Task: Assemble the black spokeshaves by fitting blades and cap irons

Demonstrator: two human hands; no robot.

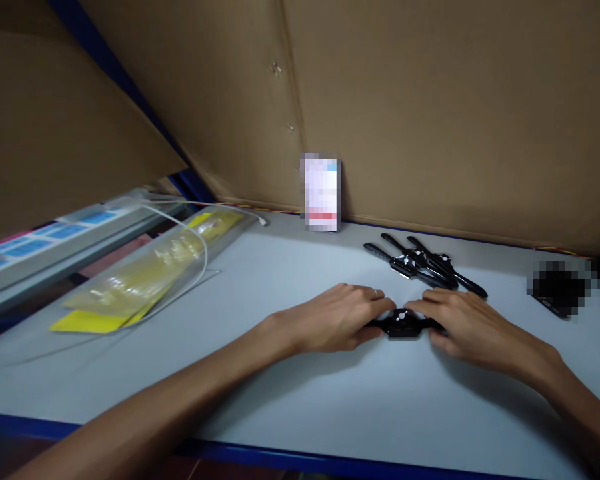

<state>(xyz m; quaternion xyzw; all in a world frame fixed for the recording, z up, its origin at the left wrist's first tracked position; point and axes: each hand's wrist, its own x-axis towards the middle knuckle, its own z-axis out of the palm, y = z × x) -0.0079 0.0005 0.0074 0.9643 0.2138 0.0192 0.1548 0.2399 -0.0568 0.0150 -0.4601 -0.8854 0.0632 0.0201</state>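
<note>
A black spokeshave (403, 323) lies level between my two hands, just above or on the grey tabletop; I cannot tell which. My left hand (347, 317) is closed round its left handle, with a ring on one finger. Its right handle is wrapped by my right hand (455, 323). Both handles are mostly hidden by fingers, while the middle body with its bright metal screws faces up. Just beyond my hands, several more black spokeshaves (423, 260) are heaped across one another.
A lit, blurred-out screen (321, 193) leans on the cardboard wall (430, 120). To the right sits a blurred dark object (560, 290). Clear plastic bags with yellow card (140, 287), a white cable (206, 250) and a long white strip with blue labels (60, 233) occupy the left.
</note>
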